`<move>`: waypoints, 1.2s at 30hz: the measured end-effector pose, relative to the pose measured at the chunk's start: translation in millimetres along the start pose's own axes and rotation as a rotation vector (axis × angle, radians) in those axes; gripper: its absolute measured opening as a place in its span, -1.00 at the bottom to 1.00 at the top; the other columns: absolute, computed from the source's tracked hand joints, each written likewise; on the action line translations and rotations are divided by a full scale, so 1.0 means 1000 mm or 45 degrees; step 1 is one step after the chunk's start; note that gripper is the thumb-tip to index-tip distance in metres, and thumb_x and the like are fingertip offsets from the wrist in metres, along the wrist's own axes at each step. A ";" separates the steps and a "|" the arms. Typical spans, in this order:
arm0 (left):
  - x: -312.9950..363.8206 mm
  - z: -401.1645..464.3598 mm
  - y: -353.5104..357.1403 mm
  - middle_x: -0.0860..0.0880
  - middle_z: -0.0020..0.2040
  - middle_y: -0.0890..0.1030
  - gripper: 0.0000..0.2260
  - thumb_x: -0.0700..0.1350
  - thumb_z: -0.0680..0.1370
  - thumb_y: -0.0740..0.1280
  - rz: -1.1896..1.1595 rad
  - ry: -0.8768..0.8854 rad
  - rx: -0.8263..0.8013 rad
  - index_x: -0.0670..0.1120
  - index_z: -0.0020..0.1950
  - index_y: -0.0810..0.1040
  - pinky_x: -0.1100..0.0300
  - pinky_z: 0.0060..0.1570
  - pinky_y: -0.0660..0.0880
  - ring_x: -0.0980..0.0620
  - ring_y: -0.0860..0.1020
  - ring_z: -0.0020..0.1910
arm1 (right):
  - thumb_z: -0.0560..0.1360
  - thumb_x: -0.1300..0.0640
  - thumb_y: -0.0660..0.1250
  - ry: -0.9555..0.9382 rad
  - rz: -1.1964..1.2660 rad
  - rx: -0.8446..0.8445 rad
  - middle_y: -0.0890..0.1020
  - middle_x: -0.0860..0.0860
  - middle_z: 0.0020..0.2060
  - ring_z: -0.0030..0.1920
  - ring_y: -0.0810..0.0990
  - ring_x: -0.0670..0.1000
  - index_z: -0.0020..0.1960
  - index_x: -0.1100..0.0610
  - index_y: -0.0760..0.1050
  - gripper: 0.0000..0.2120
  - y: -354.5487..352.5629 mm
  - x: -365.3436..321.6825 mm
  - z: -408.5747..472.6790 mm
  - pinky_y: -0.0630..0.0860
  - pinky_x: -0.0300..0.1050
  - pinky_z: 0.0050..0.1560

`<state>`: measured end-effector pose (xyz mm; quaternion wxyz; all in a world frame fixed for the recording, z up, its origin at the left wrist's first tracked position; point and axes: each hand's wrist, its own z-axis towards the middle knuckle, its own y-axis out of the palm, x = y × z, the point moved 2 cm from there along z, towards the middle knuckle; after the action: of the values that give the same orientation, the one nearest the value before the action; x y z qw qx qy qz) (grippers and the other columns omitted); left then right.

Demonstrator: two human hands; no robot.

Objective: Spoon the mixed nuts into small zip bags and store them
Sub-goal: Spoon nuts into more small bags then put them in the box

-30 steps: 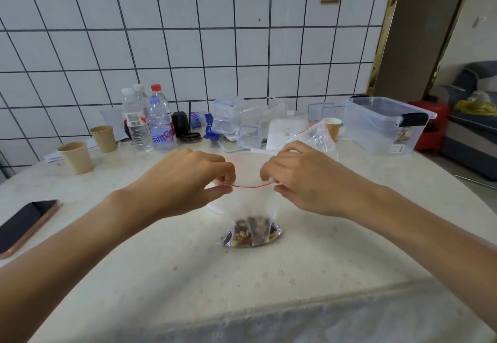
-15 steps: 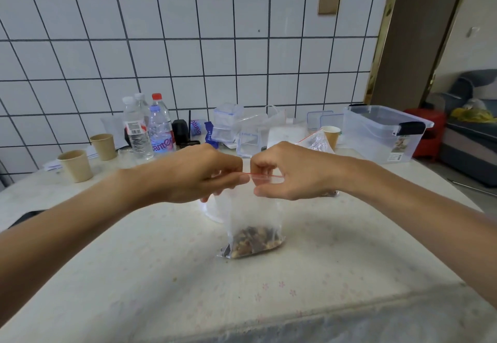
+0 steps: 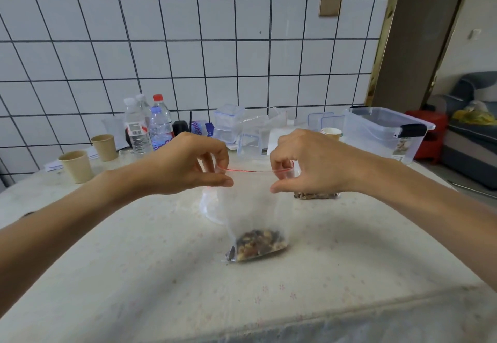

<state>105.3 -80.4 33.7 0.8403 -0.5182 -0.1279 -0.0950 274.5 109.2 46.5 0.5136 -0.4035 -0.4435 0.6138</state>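
Along the counter's far left stand two paper cups, then a cluster of water bottles, well apart from the work and unlikely to be knocked unless an elbow swings wide. The left hand pinches the left end of the zip bag's red seal line between thumb and forefinger, a narrow grip holding only the plastic. The bag hangs upright from that line near the counter's middle, with the mixed nuts pooled in its bottom, which rests on or just above the counter; I cannot tell which. The right hand pinches the seal's right end in the same narrow grip.

The likeliest fault, as I judge it, is a seal that looks closed but is not: the middle stretch lies between the two pinches, and whether it is pressed shut cannot be told. Pulling the ends apart too hard could reopen the track, and a slipped pinch would let the bag tip and spill.

Towards the near edge the counter offers open room. Behind the right hand lies another bag of nuts, and at the far right corner a clear storage bin stands, its approach looking unobstructed.
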 end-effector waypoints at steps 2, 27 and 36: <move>-0.002 -0.001 0.001 0.10 -0.18 0.66 -0.71 0.17 0.40 0.49 -0.024 0.002 0.032 -0.03 -0.12 0.59 0.12 -0.20 0.65 0.08 0.68 -0.16 | 0.46 -0.10 0.55 -0.020 -0.039 0.051 0.56 -0.12 -0.26 -0.14 0.46 -0.16 -0.20 0.00 0.51 -0.73 0.000 -0.001 0.000 0.26 -0.49 -0.03; -0.012 -0.011 0.004 0.15 0.04 0.59 -0.68 0.23 0.51 0.35 0.159 -0.107 0.068 0.00 0.03 0.63 0.20 -0.02 0.65 0.22 0.61 0.00 | 0.46 -0.32 0.41 0.103 -0.169 0.071 0.42 -0.06 -0.47 -0.39 0.35 -0.10 -0.41 0.04 0.30 -0.46 0.005 0.017 0.005 0.20 -0.11 -0.34; -0.022 -0.047 0.049 0.04 0.15 0.68 -0.49 0.07 0.44 0.49 -0.493 -0.418 0.428 0.02 0.34 0.44 0.21 0.01 0.65 0.11 0.71 0.04 | 0.46 -0.18 0.51 0.338 0.268 0.490 0.60 -0.11 -0.24 -0.23 0.57 -0.08 -0.11 0.02 0.48 -0.68 0.028 0.026 -0.015 0.57 -0.01 -0.16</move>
<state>104.7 -99.6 -35.0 0.8486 -0.3464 -0.3724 -0.1458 277.2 134.9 14.4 0.5680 -0.4192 -0.2026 0.6787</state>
